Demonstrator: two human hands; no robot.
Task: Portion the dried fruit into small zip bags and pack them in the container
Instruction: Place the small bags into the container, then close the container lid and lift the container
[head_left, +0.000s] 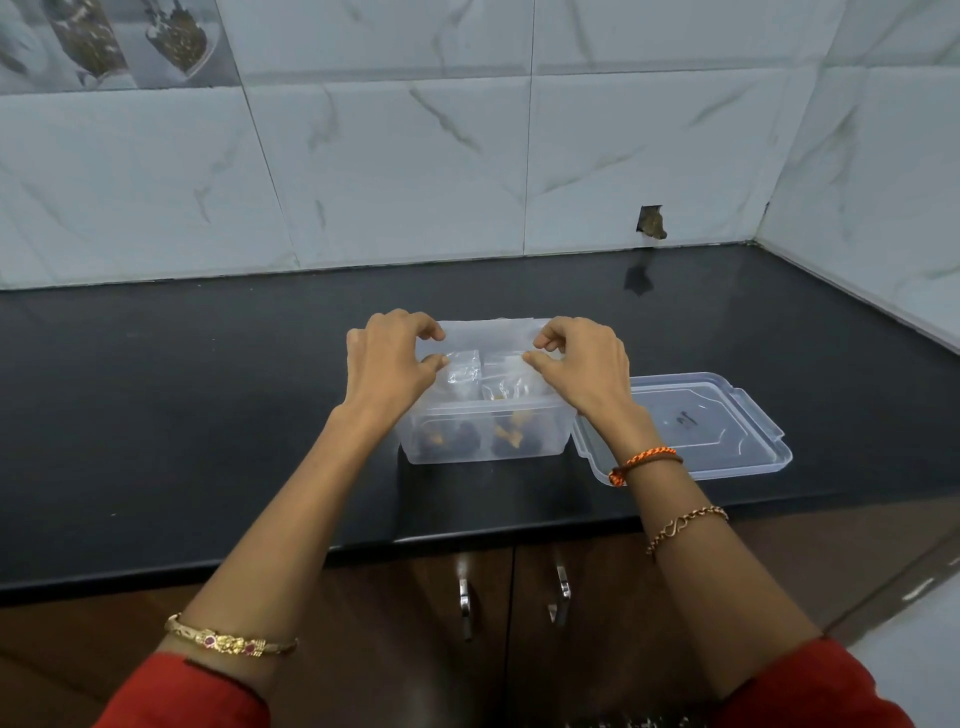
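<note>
A clear plastic container stands on the black counter, with small zip bags of dark and orange dried fruit inside it. Above its opening I hold a larger clear zip bag stretched flat between both hands. My left hand pinches the bag's left top corner between thumb and fingers. At the right top corner my right hand pinches it the same way. Smaller bags show through the plastic below the held one.
The container's clear lid lies flat on the counter just right of it, under my right wrist. The black counter ends at a tiled wall behind and on the right. Cabinet doors with metal handles sit below the front edge.
</note>
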